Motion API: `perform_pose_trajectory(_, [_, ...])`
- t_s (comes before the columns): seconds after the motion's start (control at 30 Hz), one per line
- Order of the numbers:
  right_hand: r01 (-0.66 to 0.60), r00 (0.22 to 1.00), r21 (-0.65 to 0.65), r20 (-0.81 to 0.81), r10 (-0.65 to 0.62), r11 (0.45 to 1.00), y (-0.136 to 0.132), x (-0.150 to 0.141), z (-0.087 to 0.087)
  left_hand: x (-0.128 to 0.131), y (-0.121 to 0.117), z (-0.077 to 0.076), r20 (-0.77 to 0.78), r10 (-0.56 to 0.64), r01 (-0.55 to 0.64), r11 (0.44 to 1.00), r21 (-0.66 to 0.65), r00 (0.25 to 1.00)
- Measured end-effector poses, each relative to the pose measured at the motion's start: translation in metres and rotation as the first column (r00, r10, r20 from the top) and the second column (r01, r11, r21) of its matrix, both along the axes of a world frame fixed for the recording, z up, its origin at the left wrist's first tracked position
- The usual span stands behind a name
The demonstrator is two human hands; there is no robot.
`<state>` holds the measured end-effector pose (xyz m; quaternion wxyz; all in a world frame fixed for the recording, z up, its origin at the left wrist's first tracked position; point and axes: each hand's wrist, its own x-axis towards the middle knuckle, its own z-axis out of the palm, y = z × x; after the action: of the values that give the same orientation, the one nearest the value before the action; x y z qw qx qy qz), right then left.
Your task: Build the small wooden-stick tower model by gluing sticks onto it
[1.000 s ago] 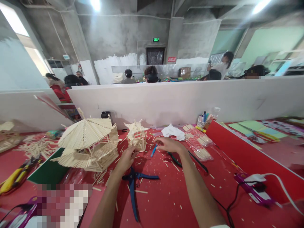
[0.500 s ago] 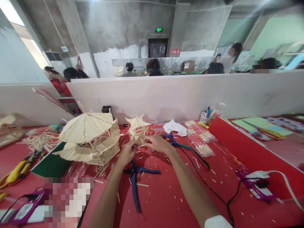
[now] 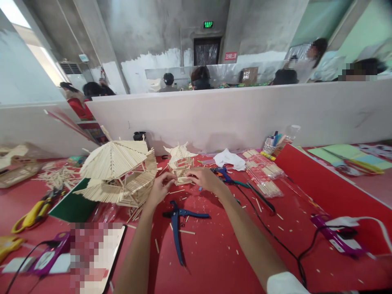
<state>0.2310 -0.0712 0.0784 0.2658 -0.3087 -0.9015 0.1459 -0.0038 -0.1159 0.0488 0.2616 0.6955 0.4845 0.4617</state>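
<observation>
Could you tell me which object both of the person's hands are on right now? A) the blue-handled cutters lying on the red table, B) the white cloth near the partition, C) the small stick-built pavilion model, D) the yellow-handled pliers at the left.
C: the left hand and the right hand both meet at the base of the small pavilion model, while the blue-handled cutters lie untouched nearer the camera.

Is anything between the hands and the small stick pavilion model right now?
Nothing visible. The left hand and right hand are both already at the base of the small pale wooden-stick pavilion model. The blue-handled cutters lie nearer the camera, out of the way.
</observation>
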Motion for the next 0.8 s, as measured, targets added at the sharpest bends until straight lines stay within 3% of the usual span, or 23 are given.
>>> perform_pose_trajectory(0.2, [-0.008,1.000,0.037,-0.025,0.009,0.999,0.003,0.004,-0.001,-0.001,0.000,-0.001,-0.026,0.015,-0.015,1.000,0.004,1.000])
perform_pose_trajectory(0.4, [0.087,0.996,0.022,0.011,-0.087,0.996,0.008,0.009,-0.004,-0.010,0.010,-0.019,-0.157,0.076,-0.082,0.996,-0.029,0.985])
perform_pose_trajectory(0.63, [0.024,0.947,-0.133,0.320,0.020,0.991,0.017,0.013,-0.024,-0.021,0.011,-0.035,-0.433,0.028,-0.089,0.988,-0.122,0.901])
perform_pose_trajectory(0.8, [-0.016,0.907,-0.199,0.410,0.098,0.980,0.017,0.008,-0.035,-0.023,0.009,-0.039,-0.462,0.004,-0.092,0.982,-0.166,0.887])
